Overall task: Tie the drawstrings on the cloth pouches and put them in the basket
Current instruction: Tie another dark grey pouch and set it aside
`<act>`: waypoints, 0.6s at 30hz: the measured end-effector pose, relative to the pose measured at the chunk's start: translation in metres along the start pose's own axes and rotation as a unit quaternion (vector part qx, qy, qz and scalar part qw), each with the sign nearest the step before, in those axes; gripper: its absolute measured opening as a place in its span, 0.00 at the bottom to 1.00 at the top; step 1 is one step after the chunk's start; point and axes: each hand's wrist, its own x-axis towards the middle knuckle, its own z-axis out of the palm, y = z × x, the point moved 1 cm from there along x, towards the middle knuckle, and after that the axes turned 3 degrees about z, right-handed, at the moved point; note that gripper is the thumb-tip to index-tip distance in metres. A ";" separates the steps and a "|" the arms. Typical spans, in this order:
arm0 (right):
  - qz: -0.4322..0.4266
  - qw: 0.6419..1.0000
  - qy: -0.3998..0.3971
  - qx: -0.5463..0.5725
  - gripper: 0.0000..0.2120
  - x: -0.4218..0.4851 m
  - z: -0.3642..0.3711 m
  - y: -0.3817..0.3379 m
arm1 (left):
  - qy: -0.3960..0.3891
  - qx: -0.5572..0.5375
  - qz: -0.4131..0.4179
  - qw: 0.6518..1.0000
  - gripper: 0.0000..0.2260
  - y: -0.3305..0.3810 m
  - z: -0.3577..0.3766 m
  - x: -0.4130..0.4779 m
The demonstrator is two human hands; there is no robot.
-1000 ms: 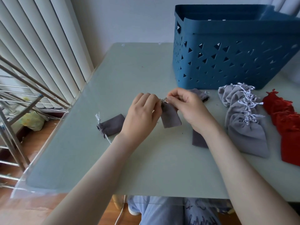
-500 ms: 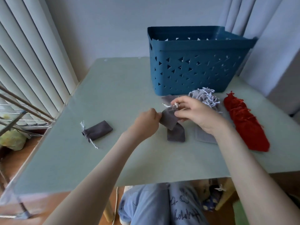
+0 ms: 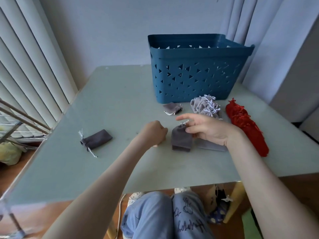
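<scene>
A dark grey cloth pouch (image 3: 181, 138) stands at the table's middle, its neck gathered and its white drawstring ends sticking up. My right hand (image 3: 205, 130) pinches that neck between thumb and fingers, index finger stretched out. My left hand (image 3: 154, 133) rests as a closed fist just left of the pouch, apart from it. The blue basket (image 3: 198, 71) stands behind, at the back right. Another dark grey pouch (image 3: 96, 139) with a cinched neck lies to the left. A third grey pouch (image 3: 172, 107) lies in front of the basket.
A heap of light grey pouches (image 3: 205, 106) and a row of red pouches (image 3: 245, 125) lie to the right of my right hand. A flat light grey pouch (image 3: 212, 146) sits under my right wrist. The pale green table (image 3: 112, 100) ends near my knees; blinds hang at the left.
My left hand has let go of the dark grey pouch and drawn back into a fist. My right hand still holds the pouch's neck. The view has pulled back and tilted up.
</scene>
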 end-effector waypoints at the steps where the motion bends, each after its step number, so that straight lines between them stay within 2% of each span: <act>1: 0.012 1.000 -0.009 -0.009 0.19 0.001 0.000 0.001 | -0.016 0.001 -0.007 1.000 0.17 0.001 0.000 0.000; 4: 0.053 0.993 0.002 -0.106 0.20 0.006 0.003 0.008 | -0.056 0.027 -0.022 0.998 0.15 0.004 0.002 0.004; 7: 0.059 0.984 0.066 -0.157 0.26 0.018 0.009 0.014 | -0.075 0.037 -0.030 0.996 0.10 0.010 0.004 0.006; 11: 0.033 0.948 0.134 -0.287 0.30 0.034 0.009 0.012 | -0.022 -0.013 -0.030 0.999 0.13 0.012 0.002 0.011; 13: 0.005 0.954 0.149 -0.258 0.26 0.040 0.008 0.007 | -0.002 -0.030 -0.022 0.999 0.13 0.009 -0.002 0.016; 15: -0.052 0.955 0.205 -0.209 0.22 0.048 0.007 0.002 | 0.011 -0.054 -0.028 0.998 0.12 0.002 -0.009 0.019; 18: -0.093 0.914 0.284 -0.273 0.25 0.069 0.000 0.003 | 0.039 -0.051 -0.037 0.997 0.16 -0.007 -0.022 0.021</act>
